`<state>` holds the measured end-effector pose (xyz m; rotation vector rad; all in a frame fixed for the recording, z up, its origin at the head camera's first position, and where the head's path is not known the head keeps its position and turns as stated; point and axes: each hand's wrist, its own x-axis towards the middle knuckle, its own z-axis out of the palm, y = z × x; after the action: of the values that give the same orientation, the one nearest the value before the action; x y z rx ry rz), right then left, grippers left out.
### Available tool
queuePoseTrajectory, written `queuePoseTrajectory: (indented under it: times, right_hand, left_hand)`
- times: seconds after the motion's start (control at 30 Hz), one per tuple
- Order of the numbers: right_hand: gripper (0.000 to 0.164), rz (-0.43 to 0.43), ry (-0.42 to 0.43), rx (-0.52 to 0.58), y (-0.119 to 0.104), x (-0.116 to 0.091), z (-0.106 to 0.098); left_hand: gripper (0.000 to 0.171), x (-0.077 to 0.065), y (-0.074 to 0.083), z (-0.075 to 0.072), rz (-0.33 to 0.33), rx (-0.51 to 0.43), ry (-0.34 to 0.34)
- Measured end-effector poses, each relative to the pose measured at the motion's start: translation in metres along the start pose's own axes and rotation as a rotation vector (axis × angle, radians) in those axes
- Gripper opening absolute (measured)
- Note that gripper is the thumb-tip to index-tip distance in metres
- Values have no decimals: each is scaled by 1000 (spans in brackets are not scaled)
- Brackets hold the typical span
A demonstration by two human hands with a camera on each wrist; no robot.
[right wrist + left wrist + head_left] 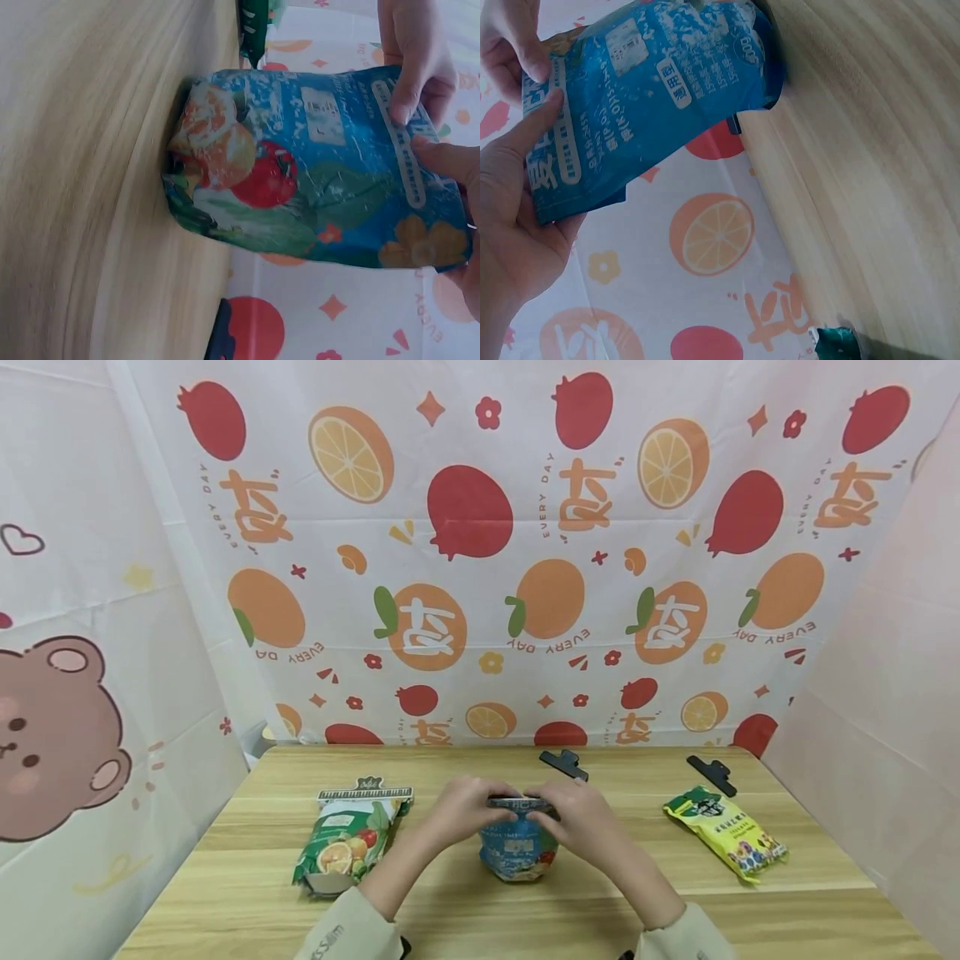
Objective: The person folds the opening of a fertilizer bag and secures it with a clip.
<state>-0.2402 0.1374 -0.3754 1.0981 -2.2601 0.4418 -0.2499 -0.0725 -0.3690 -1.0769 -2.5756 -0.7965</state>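
Observation:
A blue bag (517,853) printed with fruit and vegetables stands upright on the table, between both hands. My left hand (463,810) pinches its top edge on the left, thumb on the near face. From the right, my right hand (583,818) pinches the same edge, and the two thumbs lie close together. In the left wrist view the bag (656,97) shows white lettering; the fingers behind its top are partly hidden. The right wrist view shows a tomato and leaves printed on the bag (300,165), its base resting on the wood.
On the left lies a green bag (348,835) with a wide clip (367,791) across its top. A yellow-green packet (726,835) lies on the right. One black clip (564,765) rests behind the right hand, another (712,774) behind the packet. A printed curtain hangs behind the table (247,852).

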Motion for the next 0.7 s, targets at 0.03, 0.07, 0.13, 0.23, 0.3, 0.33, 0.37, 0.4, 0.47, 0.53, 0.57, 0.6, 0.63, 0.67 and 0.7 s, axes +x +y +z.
queuePoseTrajectory:
  times: [0.03,0.07,0.13,0.23,0.3,0.33,0.37,0.4,0.47,0.53,0.57,0.6,0.63,0.67,0.7]
  right_hand:
    - [26,-1,-6,-10,0,1,2]
    - [23,-6,2,-20,0,1,3]
    - [16,-8,27,-32,0,1,6]
    - [11,-2,74,-47,0,1,10]
    - [10,3,102,-52,0,1,11]
    - [10,7,113,-55,0,1,11]
    - [11,10,123,-58,0,1,12]
    - [11,13,131,-60,0,1,12]
    - [12,15,143,-70,1,1,13]
    - [12,20,147,-76,1,2,13]
    - [12,18,147,-75,1,2,12]
    - [12,16,142,-70,1,2,11]
    - [11,13,136,-64,2,2,11]
    - [10,10,126,-54,2,2,10]
    - [9,10,112,-32,2,2,8]
  left_hand:
    - [17,1,0,1,11,16,6]
    - [16,1,-1,3,20,31,13]
    - [13,2,-1,5,33,48,29]
    - [11,2,-2,7,36,52,55]
    - [10,2,-2,8,29,36,67]
    - [10,2,-2,8,25,28,71]
    - [10,2,-2,9,21,19,75]
    - [10,2,-3,9,19,13,77]
    - [10,2,-2,9,16,6,79]
    - [11,3,-2,8,9,0,69]
    - [12,3,-2,8,4,-7,60]
    - [12,3,-2,7,-2,-19,47]
    - [13,2,-2,6,-13,-46,28]
    - [14,2,-2,4,-22,-78,7]
    - [16,1,-2,2,-33,-119,-15]
